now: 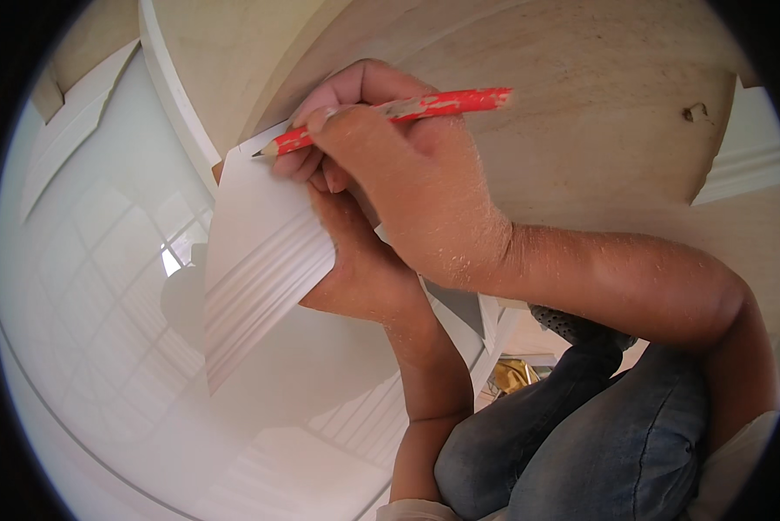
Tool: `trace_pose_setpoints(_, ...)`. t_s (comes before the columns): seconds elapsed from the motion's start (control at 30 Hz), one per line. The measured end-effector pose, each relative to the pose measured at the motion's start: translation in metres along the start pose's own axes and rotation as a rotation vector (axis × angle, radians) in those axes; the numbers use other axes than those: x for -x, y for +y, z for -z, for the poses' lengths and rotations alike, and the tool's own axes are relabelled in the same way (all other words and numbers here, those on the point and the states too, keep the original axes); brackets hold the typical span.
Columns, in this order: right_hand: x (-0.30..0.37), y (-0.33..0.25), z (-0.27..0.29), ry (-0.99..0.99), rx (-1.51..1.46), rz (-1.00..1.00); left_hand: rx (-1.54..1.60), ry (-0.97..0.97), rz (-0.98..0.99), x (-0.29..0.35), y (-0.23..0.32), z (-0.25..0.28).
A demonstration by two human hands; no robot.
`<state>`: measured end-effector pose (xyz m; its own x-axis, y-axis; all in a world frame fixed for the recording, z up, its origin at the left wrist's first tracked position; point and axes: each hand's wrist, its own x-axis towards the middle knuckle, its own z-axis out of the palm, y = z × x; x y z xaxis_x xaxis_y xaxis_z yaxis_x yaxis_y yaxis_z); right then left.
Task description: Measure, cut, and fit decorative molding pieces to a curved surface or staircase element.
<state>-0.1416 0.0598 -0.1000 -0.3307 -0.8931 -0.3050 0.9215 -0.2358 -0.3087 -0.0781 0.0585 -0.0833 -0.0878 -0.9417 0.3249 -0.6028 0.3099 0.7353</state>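
Observation:
My right hand [433, 187] grips a red pencil [459, 102] whose paint is chipped. The pencil's sharpened tip meets the upper edge of a white moulding piece [255, 226] with ridges along its lower side and an angled cut end. Below and partly behind my right hand, my left hand [368, 273] holds that moulding near its right part. The left fingers are largely hidden by the moulding and my right hand. At its upper edge, the moulding lies up against a pale wooden panel [581, 113].
A glossy white floor [129, 347] reflects a gridded window. White trim edges a wooden board [208, 52] at upper left, and another trim strip [77, 122] lies farther left. More white moulding [746, 169] is at right. My jeans-clad knees [598, 443] are bent at lower right.

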Motion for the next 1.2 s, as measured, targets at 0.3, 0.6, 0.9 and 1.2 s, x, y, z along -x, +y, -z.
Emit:
trace_pose_setpoints(0.3,-0.004,0.005,0.013,0.062,-0.023,-0.014,-0.066,0.099,-0.129,-0.002,-0.012,0.008)
trace_pose_setpoints(0.6,-0.009,0.009,0.013,0.077,0.153,-0.031,-0.117,0.165,-0.152,-0.001,-0.012,0.005)
trace_pose_setpoints(0.9,-0.009,0.007,0.013,0.061,0.204,-0.026,-0.142,0.188,-0.158,-0.002,-0.012,0.005)
trace_pose_setpoints(1.2,-0.009,0.007,0.018,0.067,0.176,-0.049,-0.128,0.158,-0.163,0.001,-0.015,0.006)
